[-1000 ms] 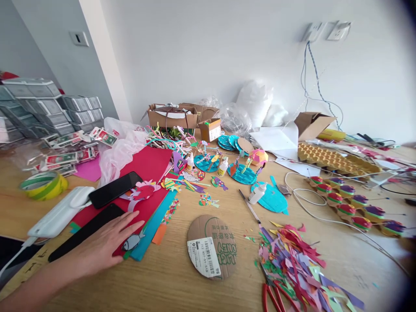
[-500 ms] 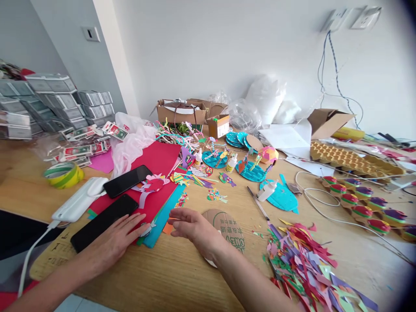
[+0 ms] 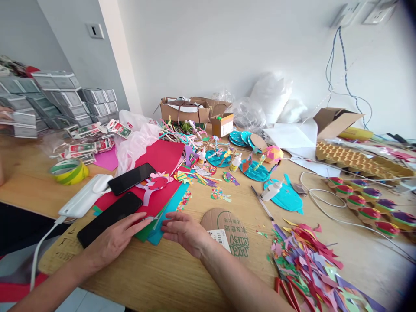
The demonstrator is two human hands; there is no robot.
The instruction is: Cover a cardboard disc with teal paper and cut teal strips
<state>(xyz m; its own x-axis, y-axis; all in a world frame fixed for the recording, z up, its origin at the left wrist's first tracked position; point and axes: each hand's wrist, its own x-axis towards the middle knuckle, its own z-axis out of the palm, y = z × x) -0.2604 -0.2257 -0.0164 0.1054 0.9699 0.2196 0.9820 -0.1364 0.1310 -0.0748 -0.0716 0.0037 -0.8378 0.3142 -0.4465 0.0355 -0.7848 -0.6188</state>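
Observation:
My left hand (image 3: 115, 237) lies with fingers stretched over the lower edge of the stacked coloured paper, beside a black phone (image 3: 108, 219). Its fingertips are at the red sheet (image 3: 162, 156); a small pale piece by them is too hidden to name. Across a narrow gap, my right hand (image 3: 186, 234) has its fingers extended, nearest the blue paper (image 3: 157, 232). Nothing shows in its grasp. Partly behind my right wrist is a round cardboard disc (image 3: 216, 216) with green print and a white label. Paper fish cutouts (image 3: 158, 181) lie on and beyond the red sheet.
Red-handled scissors (image 3: 287, 288) lie by a heap of paper scraps (image 3: 312, 260) at right. Glue bottles (image 3: 272, 190) stand among blue discs (image 3: 256, 170). A white power bank (image 3: 84, 197) and yellow tape (image 3: 69, 171) are left. Another person's hand (image 3: 4, 115) touches grey boxes (image 3: 24, 117).
The view has turned slightly left. My right hand has shifted left, baring the disc's label. The orange paper and fish cutout near my fingers are now mostly out of sight.

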